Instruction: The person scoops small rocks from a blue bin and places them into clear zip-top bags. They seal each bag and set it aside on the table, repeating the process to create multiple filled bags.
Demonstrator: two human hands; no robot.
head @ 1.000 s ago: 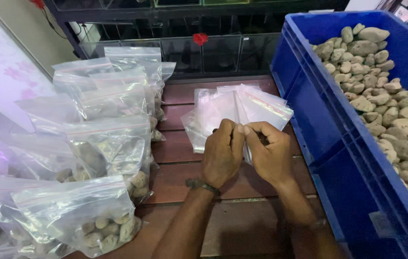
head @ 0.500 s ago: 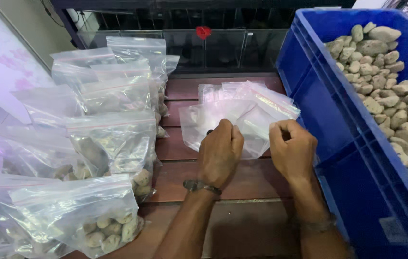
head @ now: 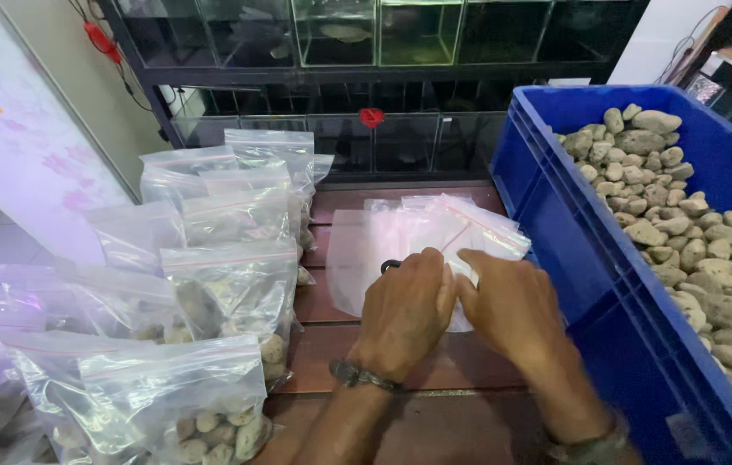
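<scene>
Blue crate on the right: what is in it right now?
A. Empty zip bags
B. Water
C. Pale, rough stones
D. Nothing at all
C: the blue crate is heaped with pale, rough stones, while the empty zip bags lie on the wooden table under the left hand and right hand.
</scene>
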